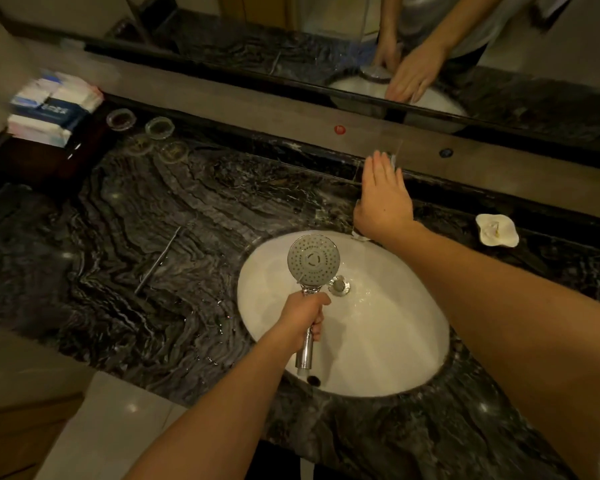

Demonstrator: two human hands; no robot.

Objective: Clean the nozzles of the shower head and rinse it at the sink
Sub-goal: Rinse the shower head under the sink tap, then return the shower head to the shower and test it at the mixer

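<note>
My left hand grips the chrome handle of the shower head, holding it over the white sink with its round nozzle face turned up toward me. My right hand stretches flat, fingers together, over the back rim of the sink, covering what lies beneath it; I cannot tell what it touches. The basin looks wet around the drain. A thin metal pick lies on the dark marble counter left of the sink.
Two small glass dishes and stacked boxes sit at the back left. A white shell-shaped dish rests right of the sink. A mirror runs along the back above a ledge with a red dot.
</note>
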